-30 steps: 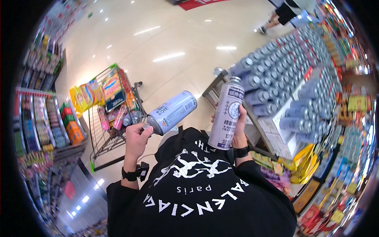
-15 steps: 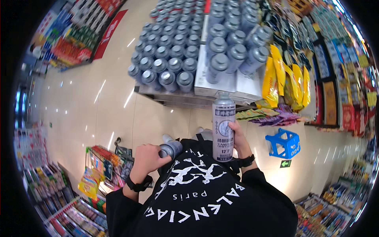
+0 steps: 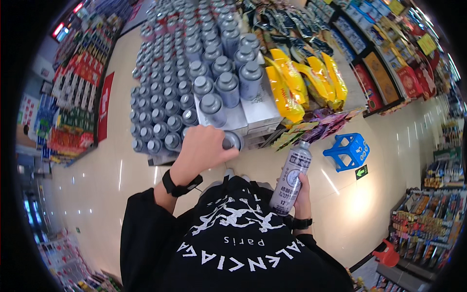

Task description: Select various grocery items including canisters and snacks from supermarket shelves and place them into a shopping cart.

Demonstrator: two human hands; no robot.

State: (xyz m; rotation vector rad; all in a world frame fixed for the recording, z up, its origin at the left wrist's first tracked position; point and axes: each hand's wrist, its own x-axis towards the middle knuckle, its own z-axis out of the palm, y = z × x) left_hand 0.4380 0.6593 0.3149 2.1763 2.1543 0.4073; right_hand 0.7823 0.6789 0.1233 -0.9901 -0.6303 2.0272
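Observation:
My right hand (image 3: 302, 192) is wrapped around a silver aluminium beer bottle (image 3: 290, 181), which stands slightly tilted in front of my body with its label facing me. Extended forward, my left hand (image 3: 202, 152) grips a second aluminium bottle (image 3: 233, 139) from the side; one round end of it shows past the thumb, and the rest lies behind the fingers. That hand is at the near edge of the display, close to white cartons (image 3: 258, 114) topped with more silver bottles (image 3: 212, 108). Whether the held bottle touches the display cannot be seen.
Rows of silver bottles (image 3: 158, 117) fill the display's left side. Yellow packets (image 3: 287, 90) and purple packets (image 3: 321, 125) lie on its right. A blue stool (image 3: 347, 152) stands on the floor to the right. Stocked shelves line both sides.
My left hand has moved forward and up to the display edge with its bottle. The right-hand bottle has lowered and tilted. My view has turned, shifting the display leftward.

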